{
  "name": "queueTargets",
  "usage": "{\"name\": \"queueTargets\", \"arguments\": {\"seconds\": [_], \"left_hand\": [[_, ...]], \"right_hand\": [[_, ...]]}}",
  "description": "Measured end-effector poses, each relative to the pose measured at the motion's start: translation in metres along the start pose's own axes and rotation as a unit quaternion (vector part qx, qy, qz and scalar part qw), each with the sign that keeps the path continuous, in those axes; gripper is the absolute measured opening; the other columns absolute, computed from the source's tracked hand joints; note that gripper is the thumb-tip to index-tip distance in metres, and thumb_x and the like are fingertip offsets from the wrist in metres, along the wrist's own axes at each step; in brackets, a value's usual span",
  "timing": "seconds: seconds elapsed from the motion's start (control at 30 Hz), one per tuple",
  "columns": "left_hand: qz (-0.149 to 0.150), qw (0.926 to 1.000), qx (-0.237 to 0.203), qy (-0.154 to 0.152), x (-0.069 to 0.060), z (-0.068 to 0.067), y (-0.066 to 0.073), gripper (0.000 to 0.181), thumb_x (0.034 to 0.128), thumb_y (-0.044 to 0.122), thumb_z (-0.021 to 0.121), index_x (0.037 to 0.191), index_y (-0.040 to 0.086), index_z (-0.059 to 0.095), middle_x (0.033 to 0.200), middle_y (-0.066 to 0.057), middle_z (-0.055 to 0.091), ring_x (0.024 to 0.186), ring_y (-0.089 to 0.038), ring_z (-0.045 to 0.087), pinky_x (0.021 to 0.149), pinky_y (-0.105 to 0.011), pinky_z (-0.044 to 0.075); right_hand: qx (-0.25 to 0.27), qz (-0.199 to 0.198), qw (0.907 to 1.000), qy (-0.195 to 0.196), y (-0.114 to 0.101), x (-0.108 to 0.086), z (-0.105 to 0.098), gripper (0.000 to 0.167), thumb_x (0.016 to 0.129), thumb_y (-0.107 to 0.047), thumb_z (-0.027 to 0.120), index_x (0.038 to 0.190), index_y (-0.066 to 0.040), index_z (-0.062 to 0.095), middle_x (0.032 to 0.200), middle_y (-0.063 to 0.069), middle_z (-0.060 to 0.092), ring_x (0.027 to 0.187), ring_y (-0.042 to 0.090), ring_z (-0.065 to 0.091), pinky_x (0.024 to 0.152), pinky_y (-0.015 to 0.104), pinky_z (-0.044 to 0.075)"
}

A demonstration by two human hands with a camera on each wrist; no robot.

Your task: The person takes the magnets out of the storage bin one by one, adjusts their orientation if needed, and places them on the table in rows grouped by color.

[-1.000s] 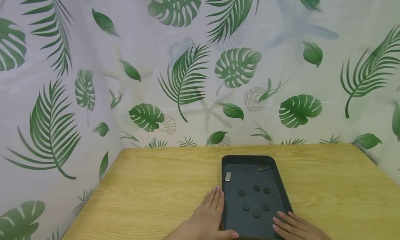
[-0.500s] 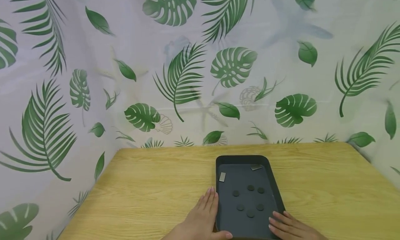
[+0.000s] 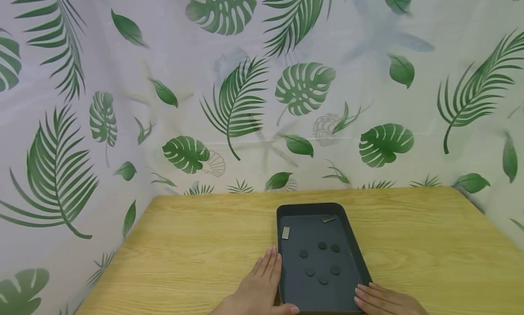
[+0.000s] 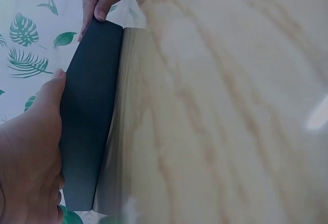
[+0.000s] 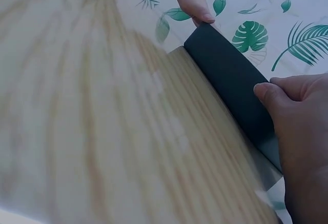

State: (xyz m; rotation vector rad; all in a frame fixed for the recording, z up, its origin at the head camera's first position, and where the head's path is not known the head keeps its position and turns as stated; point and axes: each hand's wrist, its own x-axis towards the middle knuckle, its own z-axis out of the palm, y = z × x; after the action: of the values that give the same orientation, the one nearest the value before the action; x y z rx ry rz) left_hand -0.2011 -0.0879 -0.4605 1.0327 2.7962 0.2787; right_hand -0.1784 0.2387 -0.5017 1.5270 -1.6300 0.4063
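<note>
A dark rectangular tray (image 3: 355,246) lies on the wooden table near its front edge. Inside are several dark round discs (image 3: 309,272) and two small silvery rectangular pieces, one by the left wall (image 3: 285,233) and one in the far right corner (image 3: 328,219). Against the tray's left side my left hand (image 3: 259,283) lies with straight fingers, its thumb at the near rim. My right hand (image 3: 389,300) rests straight fingers on the near right corner. In the right wrist view, its thumb (image 5: 269,95) touches the near wall (image 5: 233,80) from outside.
The wood-grain table (image 3: 196,242) extends to both sides of the tray. Behind it and on the left hangs a white sheet (image 3: 254,169) printed with green leaves. The table's front edge (image 4: 115,131) runs beneath the tray's near wall.
The tray has shifted left and turned slightly, its far end swinging left. My left hand has moved a little left with it. The right fingers have slid from inside the tray onto its corner.
</note>
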Motion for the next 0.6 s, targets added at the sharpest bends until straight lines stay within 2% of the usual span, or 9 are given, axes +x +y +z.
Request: {"name": "queueTargets", "arguments": {"seconds": [0.27, 0.4, 0.6], "left_hand": [[0.029, 0.9995, -0.013, -0.002, 0.0, -0.001, -0.007, 0.095, 0.0911, 0.065, 0.038, 0.149, -0.005, 0.011, 0.156, -0.022, 0.005, 0.145, -0.031, 0.005, 0.114, -0.044, 0.019], [0.049, 0.9985, -0.021, -0.005, -0.003, -0.001, -0.014, 0.094, 0.0926, 0.064, 0.038, 0.149, -0.007, 0.011, 0.156, -0.024, 0.003, 0.145, -0.033, 0.003, 0.114, -0.045, 0.017], [0.065, 0.9979, -0.003, -0.001, -0.008, 0.0, -0.018, 0.094, 0.0928, 0.064, 0.035, 0.148, -0.008, 0.012, 0.155, -0.025, 0.006, 0.144, -0.035, 0.006, 0.113, -0.045, 0.021]], "right_hand": [[-0.044, -0.03, 0.9982, -0.027, 0.002, -0.005, 0.004, 0.052, 0.104, -0.027, 0.029, 0.135, 0.013, 0.043, 0.144, 0.025, 0.038, 0.139, 0.03, 0.031, 0.114, 0.034, 0.021], [-0.037, -0.039, 0.9978, -0.04, 0.002, -0.005, 0.009, 0.053, 0.105, -0.027, 0.026, 0.137, 0.014, 0.038, 0.147, 0.025, 0.032, 0.141, 0.031, 0.026, 0.115, 0.034, 0.018], [-0.012, -0.045, 0.9975, -0.053, 0.001, -0.005, 0.01, 0.054, 0.105, -0.026, 0.023, 0.139, 0.015, 0.033, 0.15, 0.025, 0.026, 0.142, 0.031, 0.021, 0.115, 0.032, 0.016]]}}
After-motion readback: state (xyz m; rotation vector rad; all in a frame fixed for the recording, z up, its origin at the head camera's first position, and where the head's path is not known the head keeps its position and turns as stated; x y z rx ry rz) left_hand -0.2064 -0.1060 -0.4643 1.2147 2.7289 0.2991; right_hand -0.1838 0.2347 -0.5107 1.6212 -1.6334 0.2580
